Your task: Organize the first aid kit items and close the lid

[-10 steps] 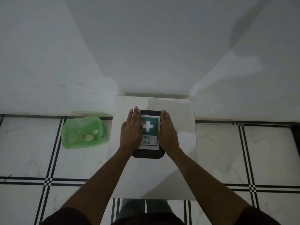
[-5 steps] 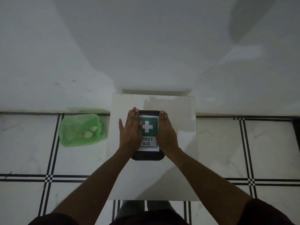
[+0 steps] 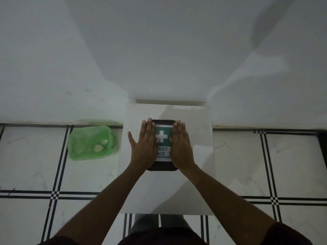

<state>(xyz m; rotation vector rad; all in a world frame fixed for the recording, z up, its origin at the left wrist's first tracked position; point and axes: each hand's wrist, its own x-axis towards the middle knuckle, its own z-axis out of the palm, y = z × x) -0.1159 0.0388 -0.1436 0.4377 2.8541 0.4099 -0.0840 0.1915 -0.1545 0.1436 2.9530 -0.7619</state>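
A black first aid kit (image 3: 163, 167) with a green-and-white cross label lies flat on a small white table (image 3: 194, 183), its lid down. My left hand (image 3: 145, 147) rests palm-down on the lid's left side, fingers straight and together, thumb spread out to the left. My right hand (image 3: 180, 147) lies flat on the lid's right side, fingers pointing away from me. Both hands cover the lid's side edges and part of the label. The kit's contents are hidden under the lid.
A green plastic basket (image 3: 91, 143) lined with a green bag holds scraps on the tiled floor left of the table. A white wall rises right behind the table. White floor tiles with black lines lie on both sides.
Both hands stay flat on the lid. The left thumb has spread a little further to the left. The view has shifted slightly.
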